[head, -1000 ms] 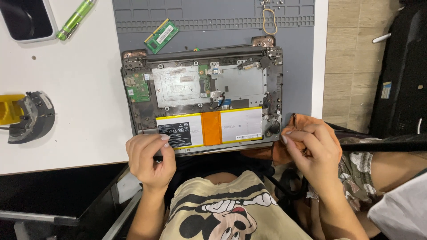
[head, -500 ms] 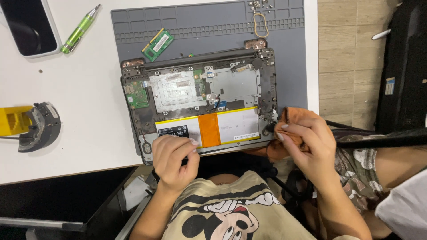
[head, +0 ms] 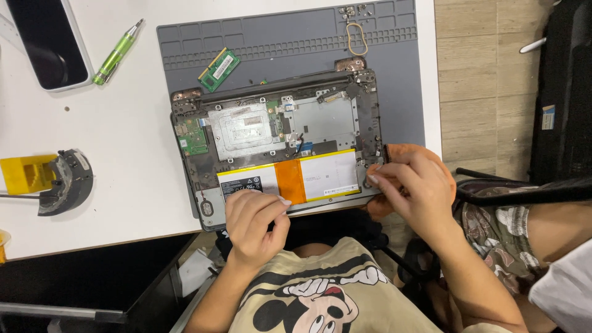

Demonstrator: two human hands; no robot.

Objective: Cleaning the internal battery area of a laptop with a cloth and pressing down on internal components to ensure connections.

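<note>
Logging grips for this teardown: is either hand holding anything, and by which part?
Both hands grip the opened laptop at its near edge: left hand by the battery, right hand at the near right corner.

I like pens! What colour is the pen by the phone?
Bright green pen, clearest in the head view.

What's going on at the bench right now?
A person is working on an opened black laptop base on a grey silicone work mat. The left hand rests on the white-and-orange flat battery at the near edge. The right hand pinches at the base's right corner. A green memory module lies loose on the mat.
</note>
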